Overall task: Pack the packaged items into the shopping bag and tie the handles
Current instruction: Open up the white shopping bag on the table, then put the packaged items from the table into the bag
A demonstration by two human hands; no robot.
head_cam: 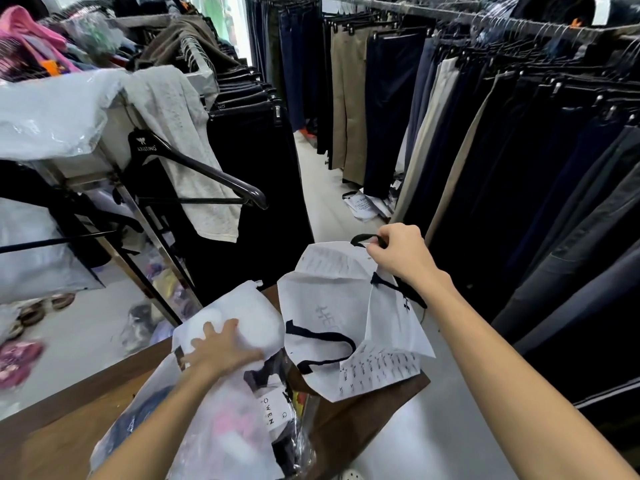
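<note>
Brown wood table (pixel 363 420) w/ clear-wrapped pkgs (pixel 242 403) & white shopping bag (pixel 332 306) on it.

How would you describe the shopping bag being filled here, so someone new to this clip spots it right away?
Start at the brown wooden table at the bottom of the view. At its far right corner sits the white paper shopping bag, its mouth held open by the right hand gripping one black handle. Unlike the frosted plastic packages under the left hand, it is opaque, printed paper with black ribbon handles.

One white shopping bag (pixel 349 306), two black handles (pixel 322 344) showing. Packaged items (pixel 239 410) on counter (pixel 69 420): at least three, exact count unclear. Two black hangers (pixel 194 168) on rack. Two hands.
</note>
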